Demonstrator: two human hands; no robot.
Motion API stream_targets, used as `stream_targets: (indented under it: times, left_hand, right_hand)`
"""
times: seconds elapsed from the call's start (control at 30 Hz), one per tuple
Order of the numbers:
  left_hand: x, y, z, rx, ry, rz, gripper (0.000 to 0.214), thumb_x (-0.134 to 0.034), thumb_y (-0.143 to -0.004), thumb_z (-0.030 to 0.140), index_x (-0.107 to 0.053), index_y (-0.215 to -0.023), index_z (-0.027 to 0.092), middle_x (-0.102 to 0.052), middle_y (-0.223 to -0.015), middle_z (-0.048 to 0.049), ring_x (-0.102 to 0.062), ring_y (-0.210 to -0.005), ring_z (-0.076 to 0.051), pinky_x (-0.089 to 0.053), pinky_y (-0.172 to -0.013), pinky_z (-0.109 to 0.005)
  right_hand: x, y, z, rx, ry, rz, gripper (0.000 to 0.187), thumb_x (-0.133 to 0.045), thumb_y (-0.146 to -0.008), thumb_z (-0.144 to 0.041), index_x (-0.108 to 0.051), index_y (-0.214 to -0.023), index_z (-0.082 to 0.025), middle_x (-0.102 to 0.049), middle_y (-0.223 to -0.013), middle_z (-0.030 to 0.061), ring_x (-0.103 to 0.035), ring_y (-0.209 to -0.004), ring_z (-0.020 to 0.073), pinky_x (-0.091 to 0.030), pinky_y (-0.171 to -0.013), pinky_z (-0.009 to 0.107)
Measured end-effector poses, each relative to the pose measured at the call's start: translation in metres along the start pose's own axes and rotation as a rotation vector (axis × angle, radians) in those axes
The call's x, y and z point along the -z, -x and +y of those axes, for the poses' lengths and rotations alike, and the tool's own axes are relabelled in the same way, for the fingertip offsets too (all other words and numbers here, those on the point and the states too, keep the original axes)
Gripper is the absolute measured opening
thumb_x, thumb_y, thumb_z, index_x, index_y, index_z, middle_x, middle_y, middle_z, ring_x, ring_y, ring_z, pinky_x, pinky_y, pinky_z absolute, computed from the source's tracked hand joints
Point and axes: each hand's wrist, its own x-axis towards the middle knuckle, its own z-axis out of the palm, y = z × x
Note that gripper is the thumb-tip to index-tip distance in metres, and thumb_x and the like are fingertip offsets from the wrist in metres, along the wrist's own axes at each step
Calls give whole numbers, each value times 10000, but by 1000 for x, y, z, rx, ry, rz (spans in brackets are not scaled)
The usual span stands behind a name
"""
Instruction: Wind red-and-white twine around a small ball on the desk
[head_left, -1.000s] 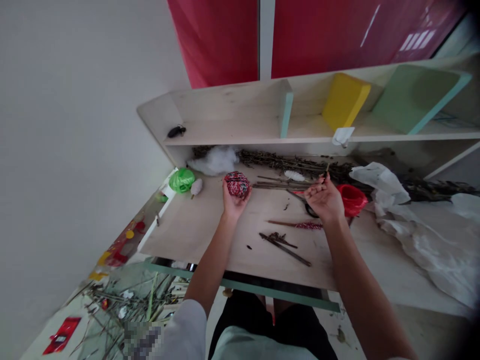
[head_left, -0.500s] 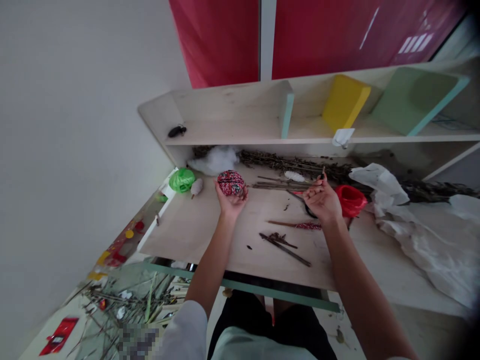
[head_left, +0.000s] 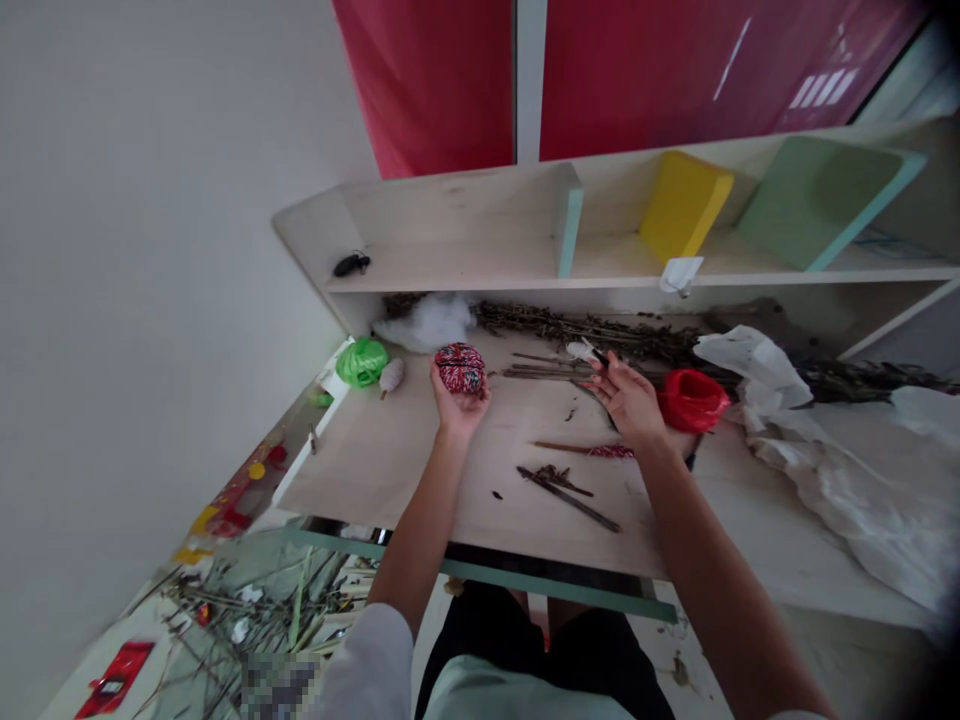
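My left hand (head_left: pixel 457 405) cups a red-and-white ball of twine (head_left: pixel 459 367) just above the wooden desk (head_left: pixel 390 460). My right hand (head_left: pixel 628 400) is over the middle of the desk, its fingers pinched on a thin dark twig (head_left: pixel 598 354) that points toward the back. Black scissors (head_left: pixel 609 412) lie partly hidden under this hand. A stick wrapped in red twine (head_left: pixel 592 450) lies just in front of it, with dark loose twigs (head_left: pixel 566 492) nearer me.
A long heap of dry branches (head_left: pixel 600 330) and white fluff (head_left: pixel 427 322) lie along the back under the shelf (head_left: pixel 525 270). A red bag (head_left: pixel 690 400), a green twine ball (head_left: pixel 361 361) and crumpled white plastic (head_left: pixel 825 450) are on the desk. Twigs litter the floor (head_left: pixel 247 610) at left.
My right hand has moved left and slightly back with the twig. My left hand shifted a little left with the twine ball.
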Motion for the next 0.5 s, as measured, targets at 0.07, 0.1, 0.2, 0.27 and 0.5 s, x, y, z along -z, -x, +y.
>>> stream_targets:
  times: [0.07,0.1,0.2,0.27,0.5]
  left_hand:
    - [0,-1,-1,16,-7,-15,702,-429,-750,781,-609,-993,148,-602,-721,-66,-594,-622,-146,-428,-459,-204]
    - [0,-1,-1,17,-10,-21,699,-431,-748,783,-608,-982,149,-600,-715,-64,-591,-616,-145,-417,-449,-202]
    - [-1,0,-2,11,-26,-28,676,-433,-755,774,-605,-952,151,-595,-701,-59,-583,-601,-142,-389,-428,-197]
    - [-1,1,-3,14,-33,-36,673,-435,-755,773,-601,-936,147,-595,-700,-59,-578,-594,-140,-372,-416,-195]
    - [-2,0,-4,41,-83,-33,680,-409,-752,791,-589,-877,148,-582,-671,-53,-566,-568,-137,-355,-419,-202]
  right_hand:
    - [-1,0,3,7,29,-13,183,-799,-671,-255,-700,-824,-234,-744,-797,-3,-651,-600,76,-553,-622,195]
    - [-1,-1,4,12,35,-15,197,-809,-658,-266,-703,-821,-232,-744,-790,0,-651,-595,78,-554,-618,200]
    - [-3,0,5,16,42,-18,239,-834,-619,-291,-710,-813,-227,-745,-777,-1,-650,-591,77,-552,-608,195]
    - [-4,1,4,13,53,-16,246,-841,-607,-297,-709,-803,-227,-746,-778,-5,-648,-592,71,-550,-611,188]
    - [-4,2,4,5,66,-28,212,-826,-642,-254,-696,-805,-211,-753,-818,20,-660,-599,78,-556,-630,197]
